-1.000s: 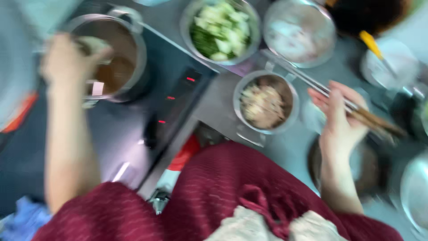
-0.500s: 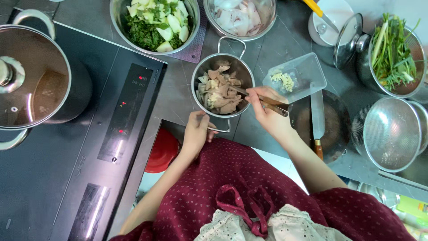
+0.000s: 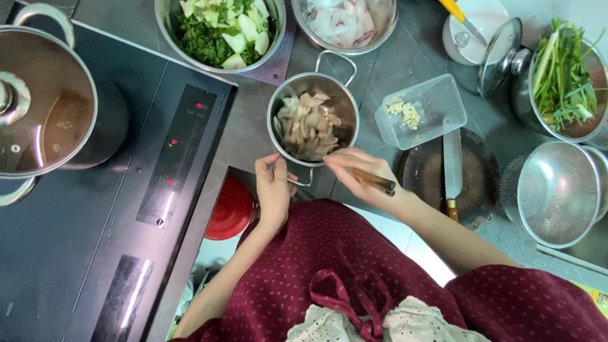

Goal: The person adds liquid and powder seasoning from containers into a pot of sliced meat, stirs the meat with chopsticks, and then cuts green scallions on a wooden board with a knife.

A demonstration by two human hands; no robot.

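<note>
Small steel pot of sliced meat, held and stirred at the counter edge

Small steel pot (image 3: 313,120) sits on the grey counter (image 3: 405,60), just right of the black induction cooktop (image 3: 126,190), and holds pale sliced meat (image 3: 307,126). At its near rim, the left hand (image 3: 273,190) closes its fingers on the pot's wire handle. The right hand (image 3: 361,174) is clamped around wooden chopsticks (image 3: 373,182), with its fingertips at the pot's near rim; the chopstick tips are hidden.

Behind the pot stand a bowl of chopped greens (image 3: 221,28) and a bowl of pale raw pieces (image 3: 345,22). To its right lies a clear plastic tub (image 3: 421,111) with a little minced garlic. A cleaver (image 3: 451,168) rests on a round dark board (image 3: 475,183) just beyond. Farther right are a pot of green herbs (image 3: 563,82) and a steel mesh colander (image 3: 557,193). On the cooktop's far left stands a large lidded pot (image 3: 44,107). A red round object (image 3: 231,209) lies below the counter edge.
</note>
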